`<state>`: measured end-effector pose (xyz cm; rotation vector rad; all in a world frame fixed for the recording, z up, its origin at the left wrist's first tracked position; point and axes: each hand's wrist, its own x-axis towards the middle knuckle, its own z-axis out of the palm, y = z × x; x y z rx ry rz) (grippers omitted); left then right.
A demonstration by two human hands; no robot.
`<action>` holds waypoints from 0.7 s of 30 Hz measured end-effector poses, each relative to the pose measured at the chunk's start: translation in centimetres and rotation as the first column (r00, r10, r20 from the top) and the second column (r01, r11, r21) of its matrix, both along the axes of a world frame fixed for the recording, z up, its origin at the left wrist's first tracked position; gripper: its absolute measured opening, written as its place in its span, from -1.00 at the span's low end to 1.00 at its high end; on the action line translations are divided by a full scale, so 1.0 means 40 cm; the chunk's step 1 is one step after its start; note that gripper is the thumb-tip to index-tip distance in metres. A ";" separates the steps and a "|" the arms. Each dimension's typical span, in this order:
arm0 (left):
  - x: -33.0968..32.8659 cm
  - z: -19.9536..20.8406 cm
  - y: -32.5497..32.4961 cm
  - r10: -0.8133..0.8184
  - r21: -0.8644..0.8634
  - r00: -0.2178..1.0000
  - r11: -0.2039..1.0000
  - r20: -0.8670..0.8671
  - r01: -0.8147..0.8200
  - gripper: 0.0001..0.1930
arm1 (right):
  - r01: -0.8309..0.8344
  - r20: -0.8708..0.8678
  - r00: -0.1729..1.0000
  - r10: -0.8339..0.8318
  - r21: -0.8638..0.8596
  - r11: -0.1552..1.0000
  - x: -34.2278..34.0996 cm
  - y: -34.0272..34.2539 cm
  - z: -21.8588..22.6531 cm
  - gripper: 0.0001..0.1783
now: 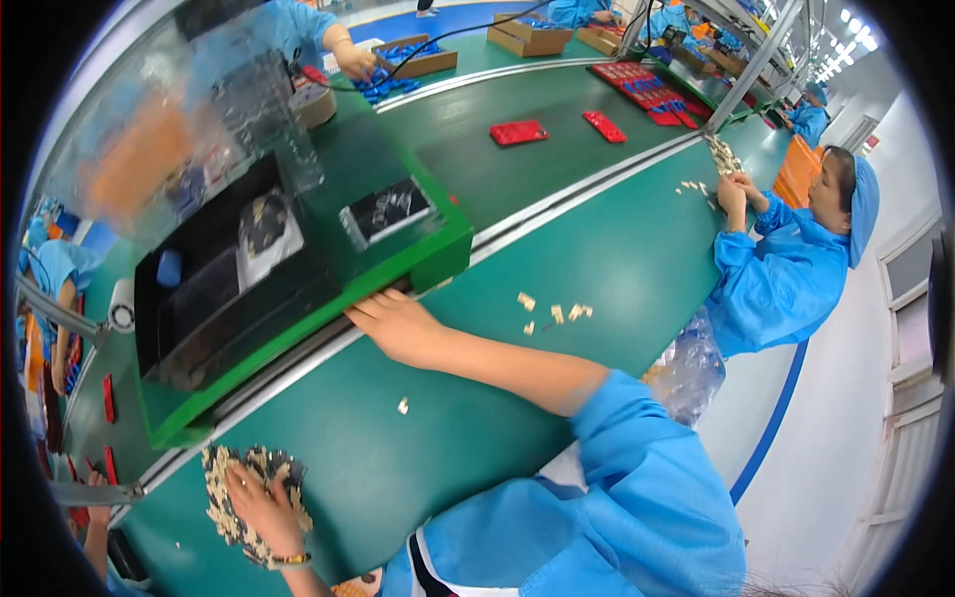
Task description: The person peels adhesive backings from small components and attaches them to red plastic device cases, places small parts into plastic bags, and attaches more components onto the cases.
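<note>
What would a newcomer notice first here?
Probably the heap of small pale and dark pieces at lower left, under the person's spread left hand. Next, the black tray on the green-edged stand at left, and two red rectangular items on the green surface beyond.

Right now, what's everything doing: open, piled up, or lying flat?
Left hand: fingers spread, on the pile
Right hand: at the green platform's edge
Pile of small parts: loose, heaped
Small cream pieces: scattered
Black bin: open, things inside
Two red phone-shaped things: lying flat, apart
Clear plastic bag: crumpled
</note>
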<state>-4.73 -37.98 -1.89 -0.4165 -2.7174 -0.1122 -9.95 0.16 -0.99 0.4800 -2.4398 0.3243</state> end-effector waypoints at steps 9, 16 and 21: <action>0.071 -0.020 -0.025 0.226 0.436 0.974 0.874 0.026 -0.214 -0.96 | 0.644 0.052 0.762 -0.645 0.032 0.764 0.081 1.089 -0.082 -0.46; -0.022 0.010 0.011 0.210 0.344 0.973 0.910 0.100 -0.232 -0.80 | 0.799 -0.020 0.500 -0.866 0.396 0.452 0.056 1.753 -0.181 -0.63; 0.038 0.061 -0.023 0.226 0.317 0.846 0.855 0.484 -0.410 -0.86 | 0.683 -0.108 0.730 -0.675 0.158 0.713 0.062 1.180 -0.093 -0.75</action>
